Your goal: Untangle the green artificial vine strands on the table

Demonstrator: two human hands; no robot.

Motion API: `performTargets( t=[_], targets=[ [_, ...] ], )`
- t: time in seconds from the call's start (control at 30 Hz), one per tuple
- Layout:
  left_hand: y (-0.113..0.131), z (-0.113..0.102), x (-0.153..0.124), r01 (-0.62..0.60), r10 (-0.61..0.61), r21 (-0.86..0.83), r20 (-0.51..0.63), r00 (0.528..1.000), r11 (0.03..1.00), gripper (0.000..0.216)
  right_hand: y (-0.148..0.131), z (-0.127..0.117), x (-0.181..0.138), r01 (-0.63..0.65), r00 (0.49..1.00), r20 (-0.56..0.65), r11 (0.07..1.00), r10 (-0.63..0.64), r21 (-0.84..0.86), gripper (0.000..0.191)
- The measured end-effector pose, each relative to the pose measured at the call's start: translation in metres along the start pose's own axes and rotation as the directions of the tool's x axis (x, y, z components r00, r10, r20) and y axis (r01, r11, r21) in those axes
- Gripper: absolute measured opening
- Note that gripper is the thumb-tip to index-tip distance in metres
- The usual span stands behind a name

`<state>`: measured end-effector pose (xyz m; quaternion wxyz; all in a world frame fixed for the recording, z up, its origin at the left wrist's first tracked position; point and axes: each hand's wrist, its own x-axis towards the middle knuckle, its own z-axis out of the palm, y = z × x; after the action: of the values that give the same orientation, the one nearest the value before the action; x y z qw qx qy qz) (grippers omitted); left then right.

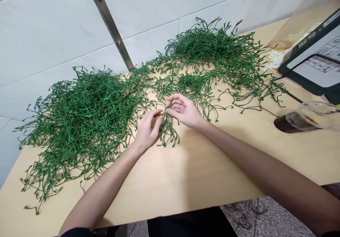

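Note:
In the head view, my left hand (146, 130) and my right hand (188, 113) meet over the middle of the table (154, 184). Between their fingertips is a green plastic plant sprig (169, 133), its thin stems hanging toward me. Both hands are closed in a pinch on it, though the exact contact is partly hidden by the fingers. A big tangled pile of green plastic sprigs (85, 116) spreads to the left of my left hand. Beyond my right hand lies a second pile of sprigs (209, 49), and looser ones are strewn between the two.
At right stands a clear cup of dark drink (292, 122), near a black cable. Behind it are a dark-framed panel (318, 56) with a printed label, a transparent container (300, 24) and white bits (276, 58). A metal strip (111, 28) rises along the tiled wall.

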<state>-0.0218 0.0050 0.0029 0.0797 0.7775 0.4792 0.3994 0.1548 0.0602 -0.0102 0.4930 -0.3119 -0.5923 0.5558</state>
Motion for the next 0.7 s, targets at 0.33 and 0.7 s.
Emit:
performTargets(
  t=[0.33, 0.7],
  targets=[
    [-0.0066, 0.0014, 0.0019, -0.001, 0.000, -0.012, -0.084, 0.996, 1.000, 0.016, 0.0008, -0.0003, 0.0007, -0.037, 0.999, 0.002, 0.997, 0.037, 0.065, 0.039],
    [-0.0036, 0.0024, -0.0019, 0.168, -0.202, -0.255, -0.117, 0.972, 0.952, 0.015, -0.0005, -0.0007, 0.0002, -0.036, 0.999, 0.020, 0.999, 0.036, 0.020, 0.033]
  ],
)
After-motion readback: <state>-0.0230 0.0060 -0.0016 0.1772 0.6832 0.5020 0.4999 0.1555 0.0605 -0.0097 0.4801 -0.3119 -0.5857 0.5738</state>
